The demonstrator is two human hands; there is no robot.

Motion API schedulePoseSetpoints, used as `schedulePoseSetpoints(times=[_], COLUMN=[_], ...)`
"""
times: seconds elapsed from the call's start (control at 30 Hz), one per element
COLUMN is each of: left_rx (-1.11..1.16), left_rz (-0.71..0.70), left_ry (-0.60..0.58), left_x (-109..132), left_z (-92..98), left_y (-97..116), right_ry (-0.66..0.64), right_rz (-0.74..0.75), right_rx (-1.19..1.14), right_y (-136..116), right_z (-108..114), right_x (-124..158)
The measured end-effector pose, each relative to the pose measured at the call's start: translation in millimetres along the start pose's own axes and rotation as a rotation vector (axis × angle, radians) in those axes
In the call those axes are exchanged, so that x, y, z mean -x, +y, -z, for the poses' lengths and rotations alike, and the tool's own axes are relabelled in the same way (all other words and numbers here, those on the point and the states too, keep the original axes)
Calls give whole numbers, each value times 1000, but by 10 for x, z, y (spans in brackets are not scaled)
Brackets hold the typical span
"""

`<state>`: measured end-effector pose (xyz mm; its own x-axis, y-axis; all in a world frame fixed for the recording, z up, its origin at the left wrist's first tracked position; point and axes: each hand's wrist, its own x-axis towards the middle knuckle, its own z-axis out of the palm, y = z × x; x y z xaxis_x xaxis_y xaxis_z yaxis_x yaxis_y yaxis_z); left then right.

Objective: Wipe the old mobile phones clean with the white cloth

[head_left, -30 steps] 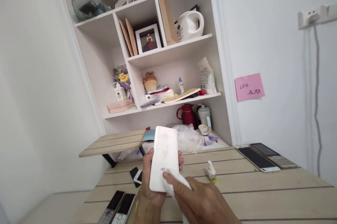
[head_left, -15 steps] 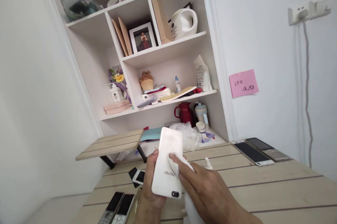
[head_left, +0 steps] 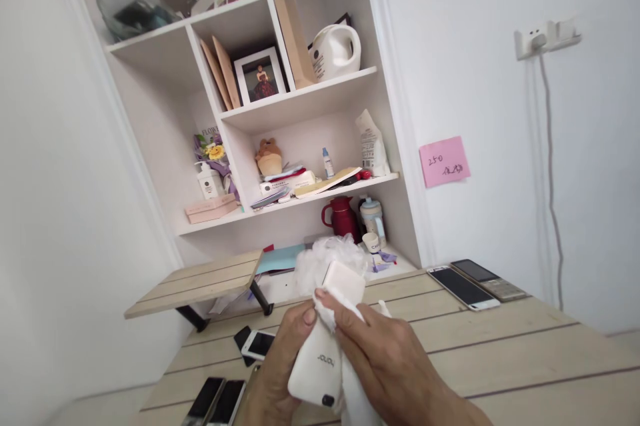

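The left hand (head_left: 277, 373) grasps the phone (head_left: 323, 363), back up; the right hand (head_left: 395, 369) presses a cloth (head_left: 333, 306) on it, wiping. The next stroke probably needs a firm grip.

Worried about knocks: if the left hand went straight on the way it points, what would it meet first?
Probably the plastic bag just beyond the phone that the left hand holds up; depth is unclear, so the gap is hard to judge.

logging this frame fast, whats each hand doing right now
Left hand: closed around the white phone, its back facing up.
Right hand: closed on a white cloth, pressing it against the phone's back.
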<state>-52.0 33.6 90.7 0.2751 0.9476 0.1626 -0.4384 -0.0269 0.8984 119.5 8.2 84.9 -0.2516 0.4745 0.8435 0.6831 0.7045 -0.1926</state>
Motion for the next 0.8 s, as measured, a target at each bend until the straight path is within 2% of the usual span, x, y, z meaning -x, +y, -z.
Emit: schedulePoseSetpoints(times=[0.17,0.23,0.3,0.37,0.43,0.63,0.7,0.8], left_rx=[-122,-144,-155,-169,-186,-205,-161,-41], left_rz=[22,21,18,1,-26,45,35,16], left_ry=[-159,-254,-299,-300,-318,-398,-379,-280], left_x=[-5,-31,-60,-79,-80,-27,-40,-76], left_z=[-119,-174,-198,-195,-187,-221,-217,-179], left_y=[41,62,76,84,92,116,100,64], right_ry=[76,76,35,-21,-40,89,108,92], right_rz=[-155,-144,-77,-21,-31,-166,-125,13], right_rx=[-32,-40,-63,-83,-98,-139,-133,-112], right_y=[141,129,83,45,49,145,97,-29], right_z=[74,60,35,25,47,143,111,20], right_x=[-35,-29,-15,-6,-10,-48,-42,-20])
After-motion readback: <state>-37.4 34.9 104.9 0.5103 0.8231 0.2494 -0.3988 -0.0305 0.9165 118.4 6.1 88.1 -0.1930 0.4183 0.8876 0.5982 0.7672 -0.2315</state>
